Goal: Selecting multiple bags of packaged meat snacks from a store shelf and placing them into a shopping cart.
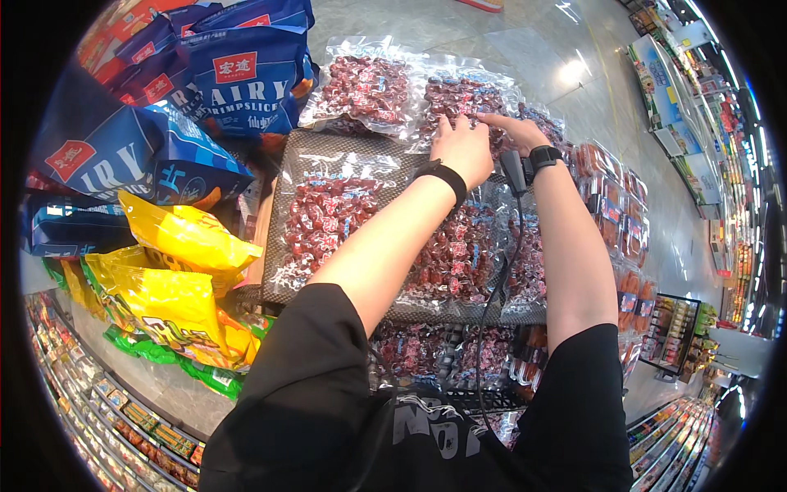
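Both my hands rest on a clear plastic bag of small red wrapped pieces (463, 90) at the far middle of the display. My left hand (466, 149) lies on its near side with fingers stretched forward. From the right, my right hand (525, 134) reaches over the same bag, its fingers extended toward the left hand. Neither hand visibly grips the bag. A similar clear bag (365, 90) sits just left of it, and another bag (328, 217) lies nearer, on the dark mesh shelf (393, 149). My left forearm partly covers a further bag (459, 250).
Blue snack bags (242, 78) stand at the left, above yellow snack bags (164, 295). Clear plastic boxes of brown food (611, 201) are stacked at the right. A black cable (518, 238) hangs beside my right forearm. Grey floor (541, 41) lies beyond the display.
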A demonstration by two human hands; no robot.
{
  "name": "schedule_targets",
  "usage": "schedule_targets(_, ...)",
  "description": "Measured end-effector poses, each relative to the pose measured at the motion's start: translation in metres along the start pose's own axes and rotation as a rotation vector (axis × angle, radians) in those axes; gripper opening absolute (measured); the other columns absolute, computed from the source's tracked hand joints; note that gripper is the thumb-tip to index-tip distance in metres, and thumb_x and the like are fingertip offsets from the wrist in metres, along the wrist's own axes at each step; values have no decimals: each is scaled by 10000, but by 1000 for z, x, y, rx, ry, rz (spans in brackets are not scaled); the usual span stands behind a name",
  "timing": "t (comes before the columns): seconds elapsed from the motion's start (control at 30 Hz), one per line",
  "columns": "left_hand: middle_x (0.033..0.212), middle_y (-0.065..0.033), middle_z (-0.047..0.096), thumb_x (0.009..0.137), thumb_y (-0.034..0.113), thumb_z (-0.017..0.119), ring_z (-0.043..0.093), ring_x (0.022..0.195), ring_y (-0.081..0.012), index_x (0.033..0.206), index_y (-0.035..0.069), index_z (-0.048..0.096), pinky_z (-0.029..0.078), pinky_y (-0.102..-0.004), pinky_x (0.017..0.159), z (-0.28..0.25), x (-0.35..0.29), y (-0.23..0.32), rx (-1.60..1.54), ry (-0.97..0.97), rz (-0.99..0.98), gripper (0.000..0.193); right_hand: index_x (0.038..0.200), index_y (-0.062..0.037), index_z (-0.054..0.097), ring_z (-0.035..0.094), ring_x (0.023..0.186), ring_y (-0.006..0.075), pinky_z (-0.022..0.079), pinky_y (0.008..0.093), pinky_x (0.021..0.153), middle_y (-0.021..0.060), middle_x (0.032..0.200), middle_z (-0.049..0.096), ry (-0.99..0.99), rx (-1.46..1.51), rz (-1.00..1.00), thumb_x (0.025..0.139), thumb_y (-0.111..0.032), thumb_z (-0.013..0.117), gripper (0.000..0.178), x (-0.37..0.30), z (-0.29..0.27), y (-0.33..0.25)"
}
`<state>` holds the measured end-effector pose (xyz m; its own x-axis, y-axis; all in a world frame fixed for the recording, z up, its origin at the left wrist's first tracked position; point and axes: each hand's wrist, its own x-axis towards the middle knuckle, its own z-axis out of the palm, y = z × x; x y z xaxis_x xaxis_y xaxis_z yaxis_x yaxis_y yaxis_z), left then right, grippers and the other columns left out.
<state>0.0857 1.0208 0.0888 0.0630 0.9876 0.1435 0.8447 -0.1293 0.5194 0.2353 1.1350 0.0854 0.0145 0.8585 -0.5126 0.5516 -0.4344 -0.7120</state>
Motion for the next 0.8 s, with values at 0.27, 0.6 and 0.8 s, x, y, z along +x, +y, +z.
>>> schedule_targets(0.27, 1306, -251, 514, 903, 204, 539, 429, 1254, -519, 1290, 55, 547, 302, -521, 1125, 9, 0, 0, -81, 34, 34, 415, 971, -25, 681, 483, 619, 113, 410, 262, 511, 36, 763, 552, -101, 22, -24, 673, -493, 841, 577, -5, -14, -1)
schedule_targets(0.6, 1160, -219, 620, 872, 197, 606, 575, 1130, -361, 1145, -30, 618, 446, -407, 989, -7, 7, -24, -538, 30, -33, 355, 813, -32, 646, 440, 480, 77, 343, 243, 430, -36, 638, 535, -42, 169, -17, 699, -368, 838, 404, -16, -17, 5)
schedule_targets(0.8, 1323, -253, 503, 875, 241, 638, 449, 1270, -401, 1294, -22, 503, 353, -431, 1082, -8, -6, -16, -512, 106, -101, 512, 809, -39, 642, 471, 470, 78, 330, 248, 409, -7, 650, 556, 26, 360, -131, 706, -307, 841, 350, -53, -23, 2)
